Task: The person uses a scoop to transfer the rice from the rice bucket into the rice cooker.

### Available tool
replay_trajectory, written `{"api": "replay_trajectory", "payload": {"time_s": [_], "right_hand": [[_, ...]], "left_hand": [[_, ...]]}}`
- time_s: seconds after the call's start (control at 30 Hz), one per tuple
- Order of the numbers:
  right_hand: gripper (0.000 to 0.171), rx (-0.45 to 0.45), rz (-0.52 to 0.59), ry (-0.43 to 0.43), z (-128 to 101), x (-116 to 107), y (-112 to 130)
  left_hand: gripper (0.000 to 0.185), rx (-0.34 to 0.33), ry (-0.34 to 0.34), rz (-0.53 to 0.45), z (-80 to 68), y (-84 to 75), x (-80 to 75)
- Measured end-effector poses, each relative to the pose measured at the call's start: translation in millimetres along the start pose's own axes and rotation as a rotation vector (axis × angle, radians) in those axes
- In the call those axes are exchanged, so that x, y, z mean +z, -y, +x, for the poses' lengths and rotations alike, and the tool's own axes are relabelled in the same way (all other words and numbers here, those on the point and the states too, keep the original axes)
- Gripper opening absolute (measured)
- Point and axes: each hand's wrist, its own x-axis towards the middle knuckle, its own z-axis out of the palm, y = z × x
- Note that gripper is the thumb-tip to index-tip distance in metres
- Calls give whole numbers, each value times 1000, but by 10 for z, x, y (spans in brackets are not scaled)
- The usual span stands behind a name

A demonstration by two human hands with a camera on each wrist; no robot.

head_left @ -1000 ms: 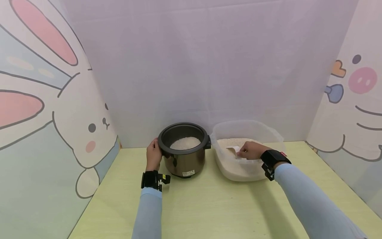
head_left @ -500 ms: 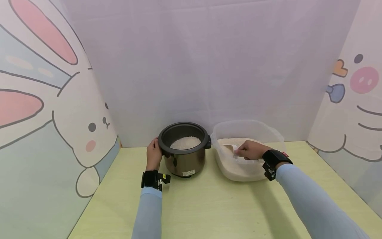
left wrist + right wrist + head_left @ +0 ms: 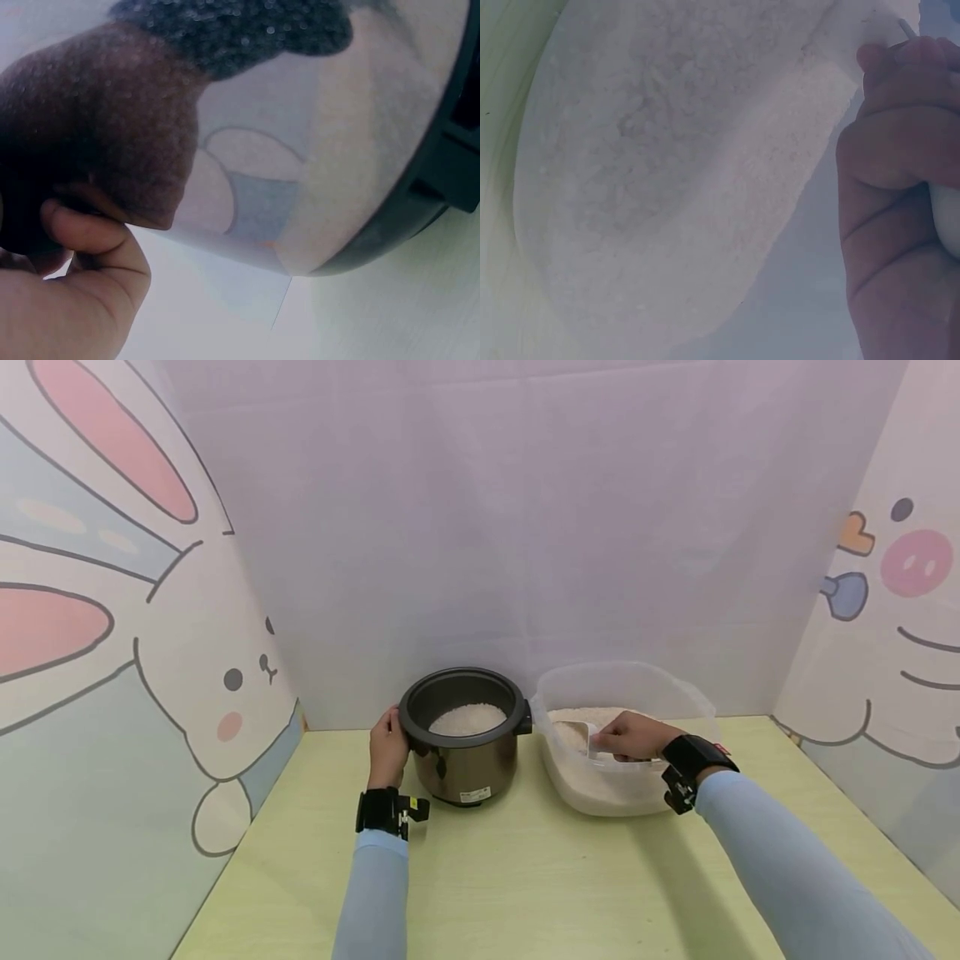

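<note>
A rice cooker (image 3: 465, 768) with a shiny brown body stands lidless on the table, some white rice (image 3: 468, 720) in its dark pot. My left hand (image 3: 387, 747) grips its left side at the rim; in the left wrist view the thumb (image 3: 94, 232) curls at a dark handle there. To the right, a clear plastic tub (image 3: 622, 672) holds a deep bed of rice. Inside it my right hand (image 3: 632, 737) holds a white scoop (image 3: 591, 731) by its handle, with rice in the bowl. The right wrist view shows curled fingers (image 3: 900, 150) beside the tub wall.
The cooker's right handle (image 3: 525, 718) sits close to the tub's left rim. A pale curtain (image 3: 480, 527) hangs right behind both vessels. Cartoon-printed panels (image 3: 225, 727) close off the sides of the light green table (image 3: 510, 885).
The scoop has come up out of the rice bed and tilted level, now showing rice in it. My right hand has shifted very slightly. The left hand and the cooker stay put.
</note>
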Motion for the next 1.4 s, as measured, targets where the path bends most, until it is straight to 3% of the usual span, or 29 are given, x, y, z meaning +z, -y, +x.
{"api": "replay_trajectory", "payload": {"time_s": [0.4, 0.87, 1.4], "right_hand": [[43, 51, 133, -22, -40, -2, -41], [46, 70, 369, -78, -63, -58, -43], [51, 215, 546, -174, -100, -172, -72]], "left_hand": [[42, -8, 7, -19, 6, 32, 9], [44, -21, 26, -45, 14, 41, 13], [44, -20, 18, -42, 21, 29, 5]]}}
